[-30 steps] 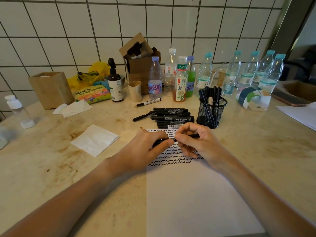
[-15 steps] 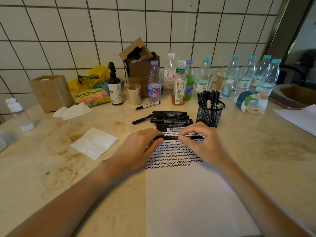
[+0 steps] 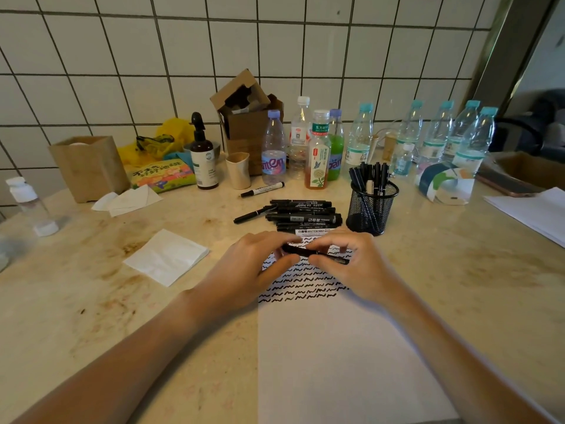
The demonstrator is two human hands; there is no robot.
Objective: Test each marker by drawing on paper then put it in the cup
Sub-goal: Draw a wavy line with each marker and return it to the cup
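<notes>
Over the paper (image 3: pixel 345 356), both hands hold one black marker (image 3: pixel 318 254) level above the rows of squiggles. Left hand (image 3: pixel 260 264) fingers (image 3: pixel 282 261) curl round its left end; right hand (image 3: pixel 357 264) fingers (image 3: pixel 324 264) pinch the middle and right part. Just beyond the paper lies a pile of markers (image 3: pixel 302 217). Right of that pile, near the paper's far corner, stands the mesh cup (image 3: pixel 371 208), holding several markers, on the table (image 3: pixel 107 301).

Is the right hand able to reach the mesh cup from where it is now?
Probably yes. The right hand, holding a marker together with the left hand, sits just in front of the mesh cup, with nothing between them.
</notes>
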